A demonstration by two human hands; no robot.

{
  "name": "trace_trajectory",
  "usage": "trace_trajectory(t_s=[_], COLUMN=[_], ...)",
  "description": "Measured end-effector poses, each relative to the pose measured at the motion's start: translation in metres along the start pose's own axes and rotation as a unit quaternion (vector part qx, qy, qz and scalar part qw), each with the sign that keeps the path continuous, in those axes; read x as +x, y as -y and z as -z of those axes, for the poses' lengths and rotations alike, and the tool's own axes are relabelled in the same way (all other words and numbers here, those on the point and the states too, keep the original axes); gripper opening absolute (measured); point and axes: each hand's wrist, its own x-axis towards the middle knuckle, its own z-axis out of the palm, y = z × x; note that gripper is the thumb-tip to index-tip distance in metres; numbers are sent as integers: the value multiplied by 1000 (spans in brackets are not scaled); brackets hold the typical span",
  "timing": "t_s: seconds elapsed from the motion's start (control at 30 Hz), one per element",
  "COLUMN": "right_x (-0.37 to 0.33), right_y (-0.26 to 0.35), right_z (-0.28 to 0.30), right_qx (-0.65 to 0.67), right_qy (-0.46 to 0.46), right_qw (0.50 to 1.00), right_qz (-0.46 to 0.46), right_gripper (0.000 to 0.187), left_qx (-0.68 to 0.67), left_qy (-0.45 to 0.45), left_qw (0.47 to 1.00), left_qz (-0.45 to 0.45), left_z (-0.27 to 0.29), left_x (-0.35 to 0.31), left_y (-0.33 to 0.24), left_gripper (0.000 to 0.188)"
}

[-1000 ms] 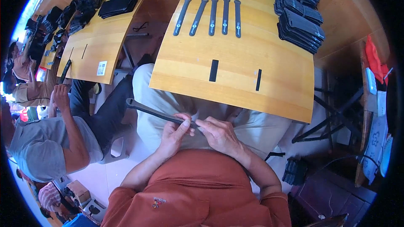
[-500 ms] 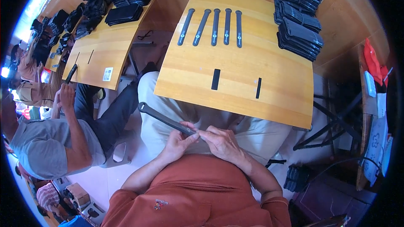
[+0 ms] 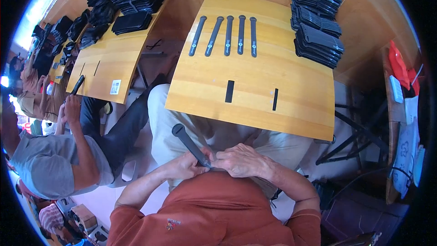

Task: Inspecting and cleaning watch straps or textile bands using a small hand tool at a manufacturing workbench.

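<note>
Over my lap, a dark grey strap [image 3: 187, 143] with a rounded, slotted end slants up and away from my fingers. My left hand [image 3: 185, 166] is closed round its lower part. Fingers bent, my right hand [image 3: 239, 160] pinches at the same lower end, right against the left fingertips; the end itself is mostly hidden. Ahead on the wooden table [image 3: 200, 95], several matching straps [image 3: 228, 36] lie side by side, slotted ends away from me. Closer to me on the tabletop are a wide black strip [image 3: 230, 92] and a narrower black strip [image 3: 275, 99].
Bundled stacks of black straps [image 3: 318, 27] stand at the table's far right. To the left, a person in a grey shirt [image 3: 59, 164] works at another table [image 3: 102, 70] holding black stacks. At right, a shelf [image 3: 392, 127] carries a red bag [image 3: 398, 66]; a cable hangs there.
Both hands have drawn nearer my belly. The strap has swung steeper, its slotted end moving right and nearer, with its flat face now turned up. The table straps stay as they were.
</note>
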Motion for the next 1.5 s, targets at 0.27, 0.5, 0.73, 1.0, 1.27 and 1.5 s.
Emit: trace_trajectory(t_s=[0.27, 0.5, 0.73, 1.0, 1.27, 1.5], right_x=[1, 6, 4, 20, 20, -33], right_y=[-5, -3, -10, 16, 33, -24], right_z=[-8, -29, -4, 11, 0, 187], right_qx=[80, 90, 135, 262, 277, 11], right_qy=[-87, -241, -352, -300, -351, -639], right_qw=[993, 966, 924, 912, 888, 752], right_qz=[7, 28, 60, 96, 105, -162], right_gripper=[18, 22, 15, 13, 17, 16], left_qx=[-243, -265, -160, -56, -137, -36], left_qy=[-21, -50, -4, -10, -105, -193], left_qw=[969, 963, 987, 998, 984, 975], left_qz=[38, 26, 5, 15, -37, 101], left_z=[-2, -5, 3, 3, -13, 7], left_x=[1, 4, -5, -7, -14, -45], left_y=[20, 25, -14, -15, 2, 14], left_gripper=[32, 31, 26, 20, 20, 21])
